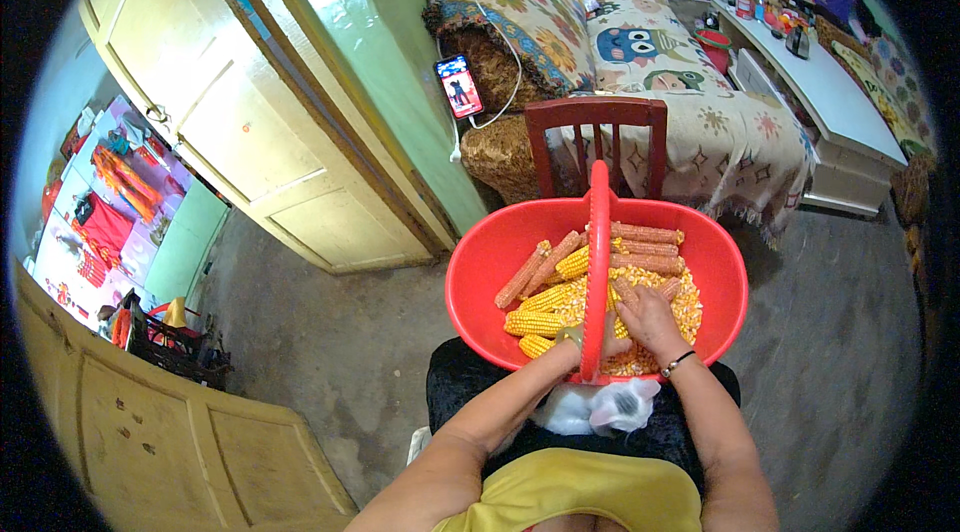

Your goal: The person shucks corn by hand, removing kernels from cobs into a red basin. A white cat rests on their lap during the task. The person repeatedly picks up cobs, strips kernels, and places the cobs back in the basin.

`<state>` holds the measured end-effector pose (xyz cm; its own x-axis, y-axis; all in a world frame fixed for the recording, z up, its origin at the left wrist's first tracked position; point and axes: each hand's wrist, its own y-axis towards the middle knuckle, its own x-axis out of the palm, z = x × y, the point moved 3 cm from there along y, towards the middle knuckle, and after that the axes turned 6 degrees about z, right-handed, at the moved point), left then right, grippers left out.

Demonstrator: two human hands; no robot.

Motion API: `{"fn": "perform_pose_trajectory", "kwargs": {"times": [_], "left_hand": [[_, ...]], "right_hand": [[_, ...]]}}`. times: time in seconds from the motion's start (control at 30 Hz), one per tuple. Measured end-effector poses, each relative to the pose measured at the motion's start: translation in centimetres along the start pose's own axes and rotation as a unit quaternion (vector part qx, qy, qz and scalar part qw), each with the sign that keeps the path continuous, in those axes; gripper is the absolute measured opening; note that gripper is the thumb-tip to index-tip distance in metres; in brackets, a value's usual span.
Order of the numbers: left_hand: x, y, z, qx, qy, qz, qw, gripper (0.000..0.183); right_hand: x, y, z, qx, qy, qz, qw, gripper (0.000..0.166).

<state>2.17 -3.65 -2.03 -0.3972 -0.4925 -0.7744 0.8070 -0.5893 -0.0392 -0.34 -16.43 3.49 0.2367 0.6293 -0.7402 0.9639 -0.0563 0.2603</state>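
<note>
A red plastic basket (480, 269) with an arched handle (598, 254) rests at my lap. On its left side lie yellow corn cobs (534, 323) with their kernels on; bare reddish cobs (646, 247) lie along the far side. Loose kernels (686, 307) fill the right part. My right hand (651, 318) is closed around a mostly bare corn cob (625, 290), over the kernels. My left hand (616, 346) is low in the basket, partly behind the handle, beside the right; its fingers are partly hidden, and whether it holds anything does not show.
A white cat with a grey patch (619, 408) lies on my lap against the basket. A dark red wooden chair (532, 149) stands just beyond, before a covered bed (720, 134). A phone (459, 87) with a cable leans at the bed's left; a pale door (247, 134) stands left.
</note>
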Motion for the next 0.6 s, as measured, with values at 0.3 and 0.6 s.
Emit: {"fn": "perform_pose_trajectory", "kwargs": {"times": [0.3, 0.6], "left_hand": [[-2.2, -0.7, 3.5, -0.007, 0.034, -0.026, 0.999, 0.050], [-2.5, -1.0, 2.7, -0.069, 0.105, -0.030, 0.992, 0.058]], "right_hand": [[0.6, 2.2, 3.9, 0.090, -0.047, 0.079, 0.992, 0.039], [0.7, 0.9, 0.8, -0.049, 0.042, 0.022, 0.998, 0.037]]}}
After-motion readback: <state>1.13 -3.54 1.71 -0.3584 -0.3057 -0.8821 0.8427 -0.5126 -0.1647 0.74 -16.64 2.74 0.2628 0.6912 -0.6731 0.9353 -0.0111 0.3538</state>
